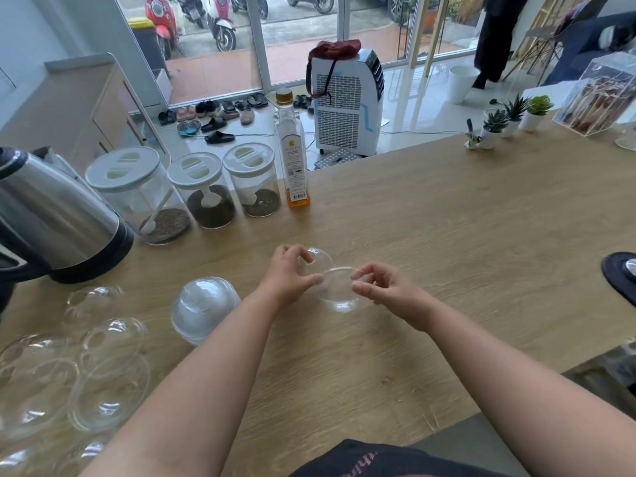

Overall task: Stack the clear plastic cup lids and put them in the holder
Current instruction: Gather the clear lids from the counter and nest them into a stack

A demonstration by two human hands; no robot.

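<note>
Above the middle of the wooden counter (447,242), my left hand (290,275) grips one clear dome lid (318,261) by its rim. My right hand (385,290) pinches a second clear dome lid (339,290) whose edge overlaps the first. A stack of nested dome lids (203,309) stands on the counter left of my left forearm. Several loose clear dome lids (103,373) lie scattered at the near left. I cannot pick out a holder.
A steel kettle (51,215) stands at the left. Behind it are three lidded glass jars (203,191) and a tall bottle (292,156). Small potted plants (509,118) and a clear box (599,94) stand at the far right. A dark round object (619,273) sits at the right edge.
</note>
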